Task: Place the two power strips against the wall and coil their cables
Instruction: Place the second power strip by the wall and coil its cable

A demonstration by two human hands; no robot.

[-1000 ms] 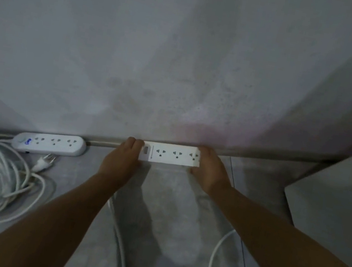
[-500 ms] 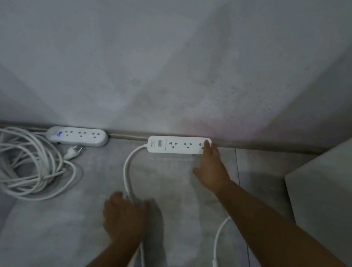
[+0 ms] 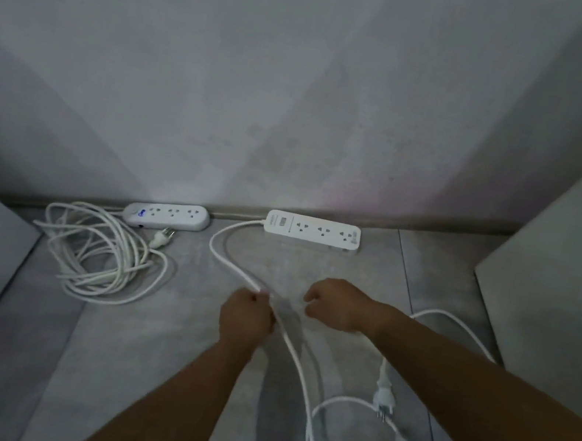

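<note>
- Rectangular power strip [image 3: 313,230] — is lying flat against the foot of the wall [image 3: 302,105], now untouched.
- Right hand [image 3: 338,304] — having left the strip's end, is hovering over the floor, fingers loosely curled, holding nothing.
- Left hand [image 3: 247,315] is now pinching that strip's cable [image 3: 212,242] between thumb and fingers.
- Rounded power strip [image 3: 168,215] and coiled cable [image 3: 96,256] are staying by the wall.

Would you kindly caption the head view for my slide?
Rounded strip and rectangular strip by the wall; left hand pinches the rectangular strip's cable, right hand alongside.
</note>
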